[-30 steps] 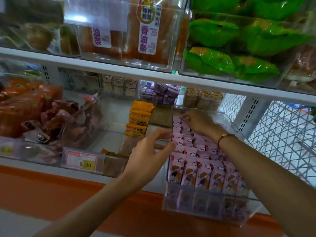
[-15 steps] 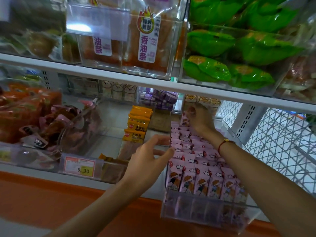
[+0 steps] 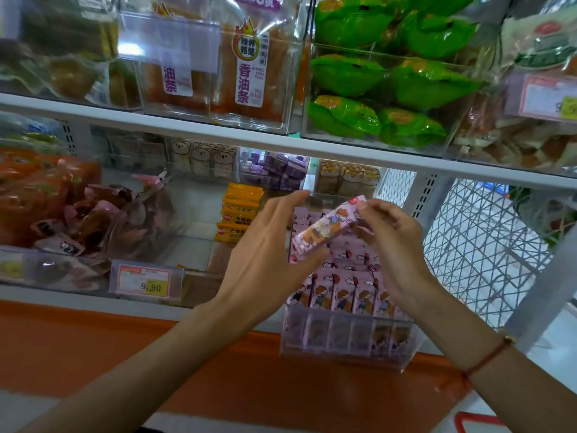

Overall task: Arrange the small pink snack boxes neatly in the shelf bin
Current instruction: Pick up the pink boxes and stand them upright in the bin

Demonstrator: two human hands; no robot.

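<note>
One pink snack box is now lifted out of the bin and held in the air above the rows; half a second ago the right hand was reaching deep at the back of the bin and every box lay inside it. The box is a long, narrow pack, pink with a cartoon child printed on it, tilted so its right end sits higher than its left. The other pink boxes stand upright in tight rows in the clear bin, which juts out past the front edge of the shelf. The right hand pinches the box's upper end between thumb and fingertips, the other fingers curled beneath it. The left hand has risen from the bin's side wall and holds its fingers straight and spread, the thumb meeting the box's lower end.
</note>
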